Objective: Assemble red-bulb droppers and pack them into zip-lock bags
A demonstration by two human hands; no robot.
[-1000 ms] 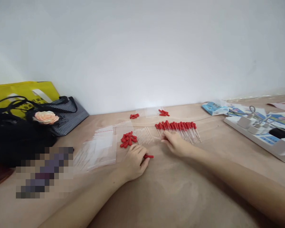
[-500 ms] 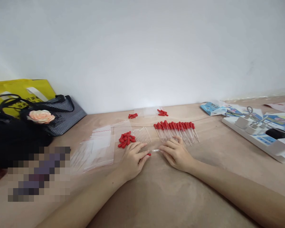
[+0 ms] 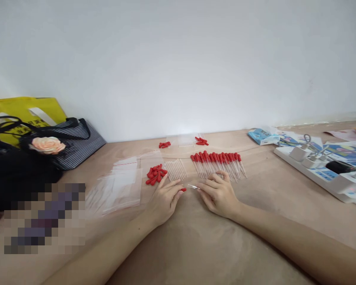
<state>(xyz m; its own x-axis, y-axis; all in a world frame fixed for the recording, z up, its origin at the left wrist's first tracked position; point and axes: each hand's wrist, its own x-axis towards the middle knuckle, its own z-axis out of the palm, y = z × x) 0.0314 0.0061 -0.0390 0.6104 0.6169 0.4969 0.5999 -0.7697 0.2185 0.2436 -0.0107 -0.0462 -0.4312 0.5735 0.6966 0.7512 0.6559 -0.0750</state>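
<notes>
Between thumb and fingers, my left hand (image 3: 163, 201) pinches a red rubber bulb (image 3: 183, 189). Facing it, my right hand (image 3: 221, 194) holds a clear glass tube (image 3: 192, 186) whose free end points at the bulb; a small gap separates the two. Just beyond my left hand lies a pile of red bulbs (image 3: 156, 174), with a row of bare glass tubes (image 3: 176, 169) beside it. Past my right hand, several droppers with red bulbs (image 3: 216, 157) lie side by side, tips toward me.
Clear plastic bags (image 3: 123, 186) lie left of the bulb pile. Small red bulb groups (image 3: 164, 145) sit near the wall. Far left are a yellow bag (image 3: 52, 105) and a striped bag (image 3: 86, 144); at right, a power strip (image 3: 320, 174) and a blue tissue pack (image 3: 263, 136).
The bulb in my left hand and the tube in my right hand are slightly raised, and the tube is tilted more. The view has shifted slightly.
</notes>
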